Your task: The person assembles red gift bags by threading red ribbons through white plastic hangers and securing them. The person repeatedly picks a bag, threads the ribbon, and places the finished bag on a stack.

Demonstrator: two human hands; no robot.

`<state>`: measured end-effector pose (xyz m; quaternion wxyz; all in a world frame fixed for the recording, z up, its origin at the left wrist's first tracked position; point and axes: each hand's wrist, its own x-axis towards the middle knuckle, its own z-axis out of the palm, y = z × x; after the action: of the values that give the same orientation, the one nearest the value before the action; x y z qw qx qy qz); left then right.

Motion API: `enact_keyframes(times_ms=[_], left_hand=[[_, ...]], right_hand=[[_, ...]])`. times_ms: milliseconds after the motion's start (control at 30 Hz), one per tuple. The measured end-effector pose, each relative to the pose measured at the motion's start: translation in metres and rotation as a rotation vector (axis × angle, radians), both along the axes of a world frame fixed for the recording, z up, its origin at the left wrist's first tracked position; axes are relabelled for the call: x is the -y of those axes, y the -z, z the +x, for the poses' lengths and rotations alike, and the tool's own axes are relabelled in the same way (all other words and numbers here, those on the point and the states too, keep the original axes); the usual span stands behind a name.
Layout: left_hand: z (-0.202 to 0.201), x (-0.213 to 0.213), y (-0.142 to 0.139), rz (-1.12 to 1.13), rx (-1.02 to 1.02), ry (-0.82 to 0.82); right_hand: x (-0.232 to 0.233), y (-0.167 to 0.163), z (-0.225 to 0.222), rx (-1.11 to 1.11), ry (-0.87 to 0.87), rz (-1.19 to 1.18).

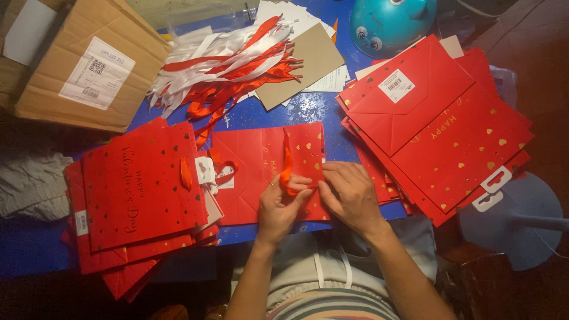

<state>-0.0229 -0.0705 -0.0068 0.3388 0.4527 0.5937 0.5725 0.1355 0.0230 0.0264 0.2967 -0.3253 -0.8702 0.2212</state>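
At the centre of the frame a flat red gift bag (261, 172) with small gold hearts lies on the blue table (308, 109), and both hands are working at its lower right edge. The left hand (280, 204) has its fingers curled in, thumb and forefinger pinching the lower end of an orange-red ribbon (287, 163) that runs up across the bag's face. The right hand (351, 192) lies just beside it, fingers close together and bent down onto the bag's edge, fingertips pressed near the same ribbon end; I cannot tell whether it grips the ribbon too. The two hands nearly touch.

To the left of the frame sits a stack of finished red bags (139, 189) with gold lettering, overlapping the centre bag's left side, a white hang tab (205, 170) showing between them. On the right is a larger fanned pile of flat red bags (456, 136), the top one folded like an envelope and bearing a white sticker. Above centre lies a loose bundle of red and white ribbons (228, 65), partly over grey card sheets (308, 62). A cardboard box (89, 62) fills the upper left corner, and a teal dome-shaped toy (388, 24) sits at the top edge.
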Motion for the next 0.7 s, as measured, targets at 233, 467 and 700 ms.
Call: enact_keyframes(times_ms=[233,467,700], left_hand=[[-0.003,0.007,0.017,0.159,0.364,-0.008],[-0.023,0.01,-0.029,0.226,0.021,-0.104],[-0.035,-0.001,-0.071,0.14,-0.102,-0.205]], right_hand=[[0.0,0.002,-0.001,0.002,0.003,0.014],[-0.001,0.003,0.0,0.025,-0.003,0.029],[0.0,0.002,-0.001,0.021,0.003,0.016]])
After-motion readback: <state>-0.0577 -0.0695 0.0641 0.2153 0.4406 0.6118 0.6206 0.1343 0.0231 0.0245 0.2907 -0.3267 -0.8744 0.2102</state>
